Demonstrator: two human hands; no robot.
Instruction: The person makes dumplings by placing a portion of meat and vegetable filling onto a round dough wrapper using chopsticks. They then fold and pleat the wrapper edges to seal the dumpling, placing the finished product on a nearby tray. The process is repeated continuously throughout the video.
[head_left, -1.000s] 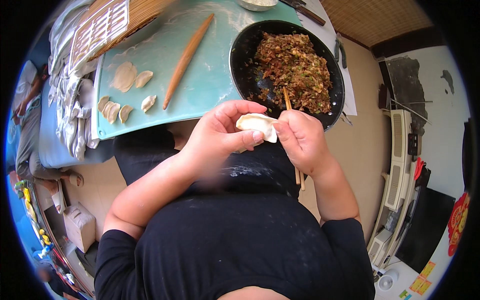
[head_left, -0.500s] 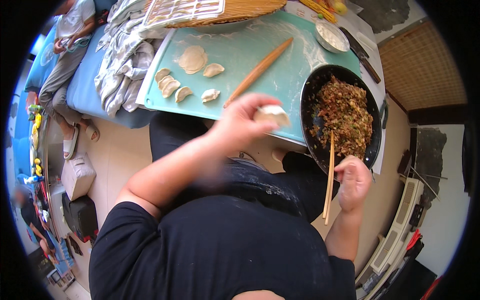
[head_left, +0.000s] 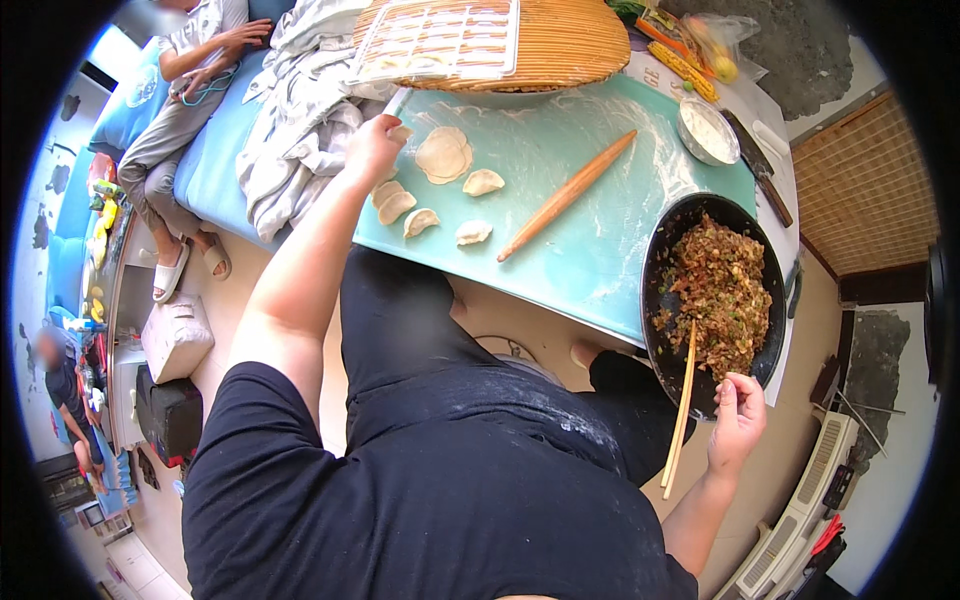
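Note:
My left hand [head_left: 372, 152] is closed on a pale dumpling [head_left: 401, 133], mostly hidden by the fingers, over the left edge of the green mat [head_left: 590, 235]. Just below it lie folded dumplings [head_left: 396, 207], with another dumpling [head_left: 473, 233] to their right. A small stack of round wrappers [head_left: 443, 155] lies beside them. My right hand [head_left: 738, 425] has its fingers curled together at the near rim of the black pan [head_left: 655, 335]; what they grip, if anything, is hidden. Chopsticks [head_left: 681, 420] lean in the chopped filling [head_left: 720, 290], left of that hand.
A wooden rolling pin [head_left: 568, 196] lies across the mat. Behind it are a woven tray [head_left: 590, 45] with a white plastic tray [head_left: 440, 38], a bowl of flour [head_left: 708, 132] and a knife [head_left: 765, 180]. Another person [head_left: 195, 60] sits on the blue sofa at left.
My left hand has carried the dumpling from the mat's near edge to the far left, beside the other dumplings. My right hand stays by the pan's rim. The view has shifted slightly.

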